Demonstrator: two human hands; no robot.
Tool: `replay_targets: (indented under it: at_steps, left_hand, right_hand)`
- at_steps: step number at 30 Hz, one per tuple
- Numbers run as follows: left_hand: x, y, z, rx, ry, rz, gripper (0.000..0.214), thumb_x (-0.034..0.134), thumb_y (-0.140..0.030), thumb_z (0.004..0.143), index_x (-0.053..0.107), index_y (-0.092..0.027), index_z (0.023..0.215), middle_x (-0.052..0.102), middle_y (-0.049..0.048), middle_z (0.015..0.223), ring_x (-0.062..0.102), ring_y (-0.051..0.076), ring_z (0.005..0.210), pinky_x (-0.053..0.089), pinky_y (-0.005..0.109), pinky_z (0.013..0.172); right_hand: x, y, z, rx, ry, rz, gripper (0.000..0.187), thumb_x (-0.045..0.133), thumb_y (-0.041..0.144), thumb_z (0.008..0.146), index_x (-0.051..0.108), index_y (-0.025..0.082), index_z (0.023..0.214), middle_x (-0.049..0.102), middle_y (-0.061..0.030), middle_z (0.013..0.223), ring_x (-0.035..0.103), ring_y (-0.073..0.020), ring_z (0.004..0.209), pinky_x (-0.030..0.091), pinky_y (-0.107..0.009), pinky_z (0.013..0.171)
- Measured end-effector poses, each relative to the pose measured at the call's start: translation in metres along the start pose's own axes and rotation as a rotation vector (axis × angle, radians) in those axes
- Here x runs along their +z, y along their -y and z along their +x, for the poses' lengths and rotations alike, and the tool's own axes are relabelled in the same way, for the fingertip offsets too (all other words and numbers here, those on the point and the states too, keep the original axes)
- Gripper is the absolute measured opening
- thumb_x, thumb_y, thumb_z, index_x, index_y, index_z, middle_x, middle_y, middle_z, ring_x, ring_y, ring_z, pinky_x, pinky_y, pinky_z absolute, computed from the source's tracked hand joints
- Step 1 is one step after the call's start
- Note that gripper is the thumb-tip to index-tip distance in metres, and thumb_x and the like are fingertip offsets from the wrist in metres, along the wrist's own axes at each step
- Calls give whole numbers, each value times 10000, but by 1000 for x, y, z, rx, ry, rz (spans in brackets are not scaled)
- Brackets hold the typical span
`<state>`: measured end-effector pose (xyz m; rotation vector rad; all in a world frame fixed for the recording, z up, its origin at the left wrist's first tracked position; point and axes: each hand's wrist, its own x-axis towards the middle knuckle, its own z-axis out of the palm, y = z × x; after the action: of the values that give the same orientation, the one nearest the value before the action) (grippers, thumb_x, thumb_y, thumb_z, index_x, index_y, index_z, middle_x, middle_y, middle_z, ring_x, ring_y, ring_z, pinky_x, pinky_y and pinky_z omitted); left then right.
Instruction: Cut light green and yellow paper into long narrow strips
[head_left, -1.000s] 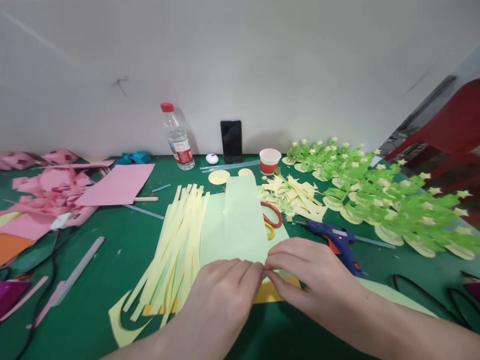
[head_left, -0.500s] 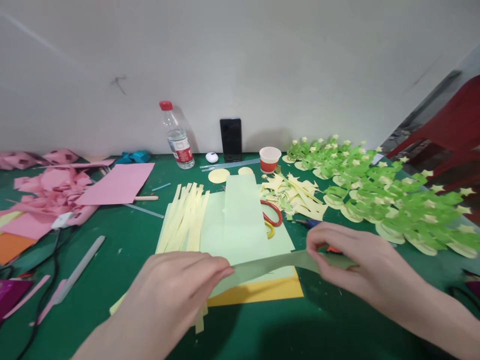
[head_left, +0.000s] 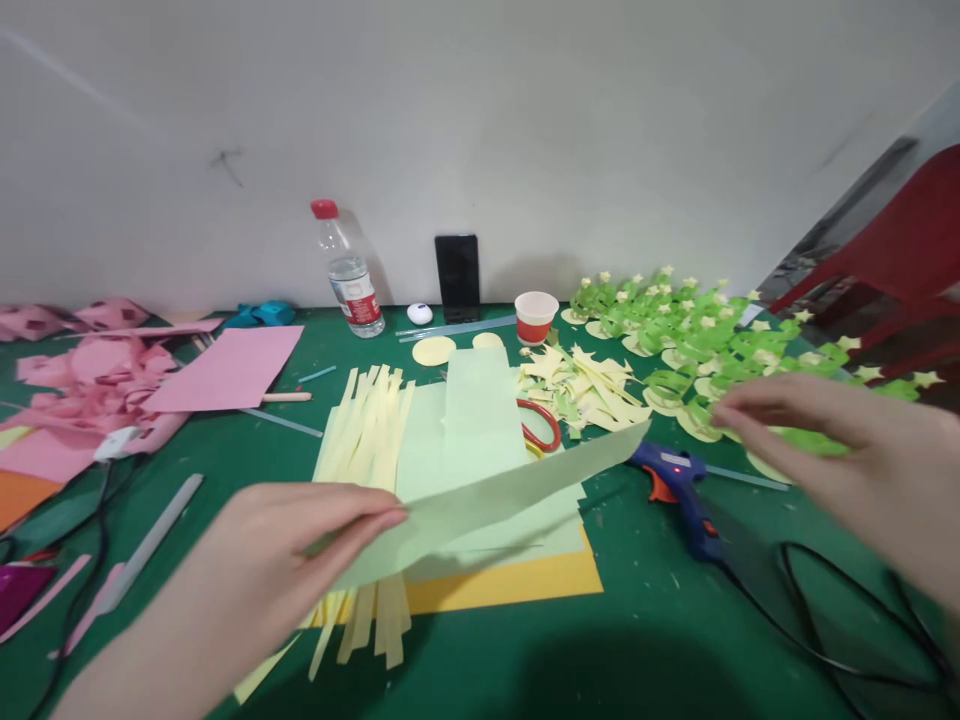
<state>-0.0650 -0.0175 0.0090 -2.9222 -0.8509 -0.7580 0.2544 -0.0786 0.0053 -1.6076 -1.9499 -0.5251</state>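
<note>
My left hand [head_left: 285, 545] pinches the near end of a long pale green paper piece [head_left: 495, 495] and holds it lifted above the stack of pale green sheets [head_left: 480, 420]. That stack lies on a yellow-orange sheet [head_left: 517, 585], beside several pale yellow paper strips [head_left: 367, 440]. My right hand [head_left: 847, 450] hovers to the right, over the green paper trees [head_left: 720, 345], with its fingers loosely spread and nothing in them. Between my hands a blue glue gun [head_left: 682, 490] lies on the green mat.
Red-handled scissors [head_left: 541, 425] lie by a heap of yellow scraps [head_left: 585, 385]. A water bottle [head_left: 345, 270], a dark phone [head_left: 457, 277] and a paper cup [head_left: 536, 317] stand along the wall. Pink paper [head_left: 225, 367] and cuttings fill the left. Black cables [head_left: 832, 620] run at the front right.
My hands have drawn apart. The right hand let go of the green piece and moved right, uncovering the glue gun. The left hand keeps the piece, now lifted higher.
</note>
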Motion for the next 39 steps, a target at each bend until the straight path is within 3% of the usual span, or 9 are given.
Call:
replay_targets:
  at_steps: [4,7,10,19,25,33,36,39]
  left_hand:
    - [18,-30,15,-11,64,-52,373,328,-244,922,621,-182,699,662,-34,551,606,96,441,450,164,430]
    - [29,-44,17,4,66,-67,346,308,-208,926,593,-176,732,635,-16,558,587,119,452,439,208,432]
    - [34,-49,16,-10,40,-102,316,310,-188,926,562,-165,737,625,-12,578,580,118,470,442,208,438]
    - [44,-55,16,76,-50,-25,224,325,-56,867,535,-126,835,645,23,621,602,147,498,467,230,411]
    - [38,-55,18,134,-78,19,259,282,-65,888,536,-112,890,675,38,662,637,147,547,499,236,476]
    - [23,-35,-4,11,-40,4,219,322,-217,937,531,-190,878,685,-15,672,626,111,522,449,201,454]
    - [19,-31,-9,-95,-66,23,230,331,-263,938,538,-216,850,676,-38,652,607,97,492,453,191,469]
    - [15,-28,-7,-87,-93,37,291,341,-308,933,565,-207,776,684,-44,623,620,83,482,471,160,476]
  right_hand:
    - [15,52,3,-245,-53,257,230,423,220,895,618,147,798,697,-69,786,656,-141,723,530,-228,685]
    - [28,81,2,-252,-38,417,298,382,175,909,611,144,722,680,-54,719,636,-125,677,509,-211,635]
    - [36,91,-1,-216,-26,506,315,379,162,905,601,143,681,665,-45,683,619,-115,625,489,-203,575]
    - [34,88,1,-261,-50,425,321,375,88,859,599,143,636,669,-45,657,624,-122,585,457,-220,501]
    - [29,81,4,-300,39,364,291,355,47,817,560,150,639,644,-24,628,604,-102,538,419,-210,457]
    - [20,43,-5,-216,75,250,167,360,106,864,470,181,763,623,-16,692,584,-75,574,404,-155,462]
    - [18,27,-10,-168,81,173,150,361,151,877,453,190,765,606,-18,701,550,-65,509,369,-150,389]
    - [17,16,-13,-147,92,121,167,360,197,890,456,197,753,606,-29,720,548,-71,500,302,-157,303]
